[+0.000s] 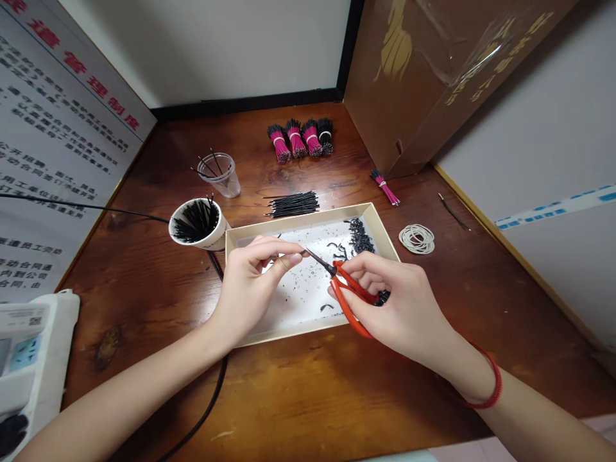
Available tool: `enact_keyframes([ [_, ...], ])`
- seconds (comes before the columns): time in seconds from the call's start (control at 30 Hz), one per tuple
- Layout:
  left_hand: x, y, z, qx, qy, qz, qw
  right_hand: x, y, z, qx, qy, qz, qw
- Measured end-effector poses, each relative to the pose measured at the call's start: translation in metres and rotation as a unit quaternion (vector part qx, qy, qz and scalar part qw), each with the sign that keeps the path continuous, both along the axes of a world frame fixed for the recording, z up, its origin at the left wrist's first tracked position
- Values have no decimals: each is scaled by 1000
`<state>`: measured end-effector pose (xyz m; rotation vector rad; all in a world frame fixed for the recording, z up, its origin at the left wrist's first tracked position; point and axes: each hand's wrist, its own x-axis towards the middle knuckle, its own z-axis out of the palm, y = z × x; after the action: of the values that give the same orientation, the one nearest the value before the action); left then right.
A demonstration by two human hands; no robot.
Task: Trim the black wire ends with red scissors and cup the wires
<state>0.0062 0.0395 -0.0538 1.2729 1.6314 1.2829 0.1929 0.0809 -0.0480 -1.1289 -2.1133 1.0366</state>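
The left fingers (282, 256) pinch closed on a tiny wire end (303, 252), barely visible, at the black blade tips of red-handled scissors (349, 301) held in the right fingers (366, 276). Both hands work above a cardboard tray (308, 221) near the counter's (144, 385) front edge, seemingly so that black clippings (360, 236) fall inside it.

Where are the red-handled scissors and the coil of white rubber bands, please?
Red-handled scissors (341, 312), head view, on the red handle.
Coil of white rubber bands (416, 251), head view, on its lower edge.
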Motion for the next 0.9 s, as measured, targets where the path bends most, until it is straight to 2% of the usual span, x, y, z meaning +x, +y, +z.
enact_keyframes([
  [0.6,0,1,-1,-1,1,-12,1000,3,0,-2,23,2,1,1000],
  [0.9,-1,0,-1,-2,-14,-28,1000,1,0,1,-5,14,0,1000],
])
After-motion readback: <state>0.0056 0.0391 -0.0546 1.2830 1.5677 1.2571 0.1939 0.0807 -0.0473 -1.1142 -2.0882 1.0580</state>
